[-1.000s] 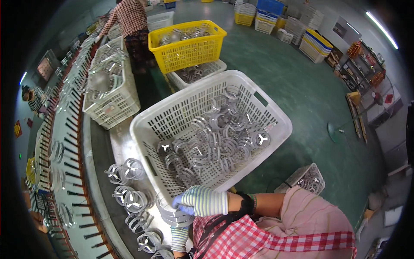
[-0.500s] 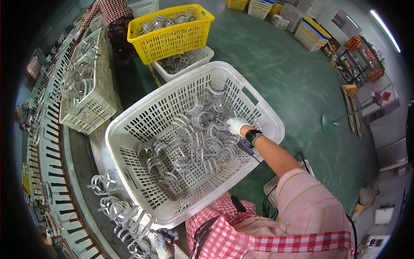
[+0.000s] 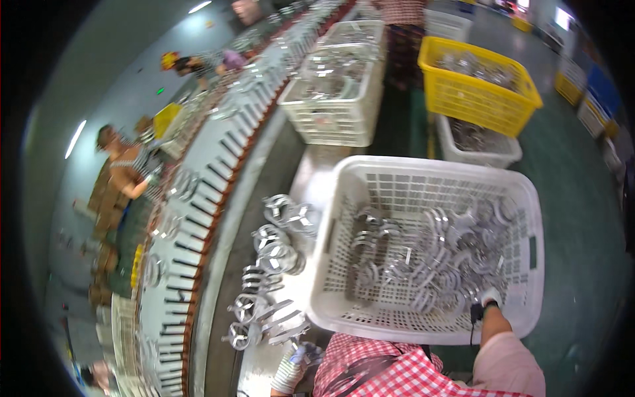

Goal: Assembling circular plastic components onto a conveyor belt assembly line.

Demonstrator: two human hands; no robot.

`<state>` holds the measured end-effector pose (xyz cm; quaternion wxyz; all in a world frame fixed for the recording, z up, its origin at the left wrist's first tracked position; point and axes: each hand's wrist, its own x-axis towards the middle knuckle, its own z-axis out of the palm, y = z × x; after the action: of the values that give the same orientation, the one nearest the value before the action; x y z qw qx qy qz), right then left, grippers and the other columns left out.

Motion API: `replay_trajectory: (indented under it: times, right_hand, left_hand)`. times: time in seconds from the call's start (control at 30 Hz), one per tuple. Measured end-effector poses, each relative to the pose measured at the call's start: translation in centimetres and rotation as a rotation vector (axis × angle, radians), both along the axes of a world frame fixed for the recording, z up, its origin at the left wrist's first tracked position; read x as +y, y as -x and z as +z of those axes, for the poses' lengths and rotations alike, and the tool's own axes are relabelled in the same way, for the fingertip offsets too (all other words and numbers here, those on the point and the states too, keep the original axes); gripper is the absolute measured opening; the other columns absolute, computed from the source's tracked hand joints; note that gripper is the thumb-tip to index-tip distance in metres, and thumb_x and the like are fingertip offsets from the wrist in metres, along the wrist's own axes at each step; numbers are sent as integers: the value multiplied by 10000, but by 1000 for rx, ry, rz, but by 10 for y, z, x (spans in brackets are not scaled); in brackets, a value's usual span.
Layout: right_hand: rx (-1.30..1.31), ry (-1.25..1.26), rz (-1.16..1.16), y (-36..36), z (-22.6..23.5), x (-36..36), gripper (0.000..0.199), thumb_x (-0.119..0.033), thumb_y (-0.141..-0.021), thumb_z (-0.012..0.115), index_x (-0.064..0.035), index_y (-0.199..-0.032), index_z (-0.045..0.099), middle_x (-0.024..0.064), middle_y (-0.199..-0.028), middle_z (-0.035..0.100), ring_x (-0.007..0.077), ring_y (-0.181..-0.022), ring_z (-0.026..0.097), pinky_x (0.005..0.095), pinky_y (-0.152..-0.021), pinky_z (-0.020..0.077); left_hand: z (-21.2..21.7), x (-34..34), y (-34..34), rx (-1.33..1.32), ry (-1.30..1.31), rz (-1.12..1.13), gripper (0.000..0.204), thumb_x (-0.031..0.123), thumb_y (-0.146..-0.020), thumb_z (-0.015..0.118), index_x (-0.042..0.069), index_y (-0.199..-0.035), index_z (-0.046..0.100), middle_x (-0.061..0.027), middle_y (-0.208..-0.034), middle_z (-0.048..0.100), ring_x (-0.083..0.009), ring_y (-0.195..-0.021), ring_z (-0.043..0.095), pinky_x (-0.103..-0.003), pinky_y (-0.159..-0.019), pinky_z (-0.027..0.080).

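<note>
My right hand, in a white glove, reaches into a large white plastic basket. Its fingers are down among a heap of shiny metal rings with straight tabs; those rings hide and blur the fingertips. At the near end of the metal bench, my left hand wears a striped glove with greyish fingertips. It is close to several flat metal strips, and blur conceals whether anything is between its fingers. Rows of similar metal rings lie on the bench left of the basket.
A conveyor with dark slots runs along the left, and people work beyond it. Ahead stand white crates of rings and a yellow crate stacked on a white one. Another person stands at the far end.
My view has swung left, so the basket now sits further right and more of the conveyor shows. The right hand is still among the rings, the left still beside the bench.
</note>
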<state>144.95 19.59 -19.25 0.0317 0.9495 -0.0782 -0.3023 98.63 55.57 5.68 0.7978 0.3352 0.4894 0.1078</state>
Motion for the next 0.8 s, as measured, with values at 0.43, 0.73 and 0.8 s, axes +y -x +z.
replay_trajectory:
  times: [0.43, 0.73, 0.8]
  right_hand:
    - [88, 516, 1017, -53, -47, -78, 213, -238, -792, 526, -176, -910, 693, 16, -981, 664, 223, -876, 644, 395, -674, 504]
    - [-368, 128, 620, -69, 8, -79, 256, -235, -801, 457, -83, -828, 662, 178, -853, 638, 339, -788, 606, 450, -674, 456]
    - [-485, -231, 467, -54, 37, -32, 268, -255, -778, 505, -24, -769, 640, 236, -735, 603, 393, -694, 586, 457, -643, 444]
  left_hand:
    - [1, -3, 17, -144, 66, 88, 547, 475, -830, 556, 35, -1135, 445, -153, -1020, 571, -267, -891, 600, -359, -780, 497]
    - [-28, 79, 14, -221, -180, -32, 412, 324, -877, 547, 22, -1144, 464, -104, -924, 605, -169, -691, 596, -280, -601, 499]
    - [-63, 123, 27, -154, -176, -3, 401, 226, -861, 588, 15, -1162, 429, -127, -954, 596, -218, -774, 632, -328, -677, 540]
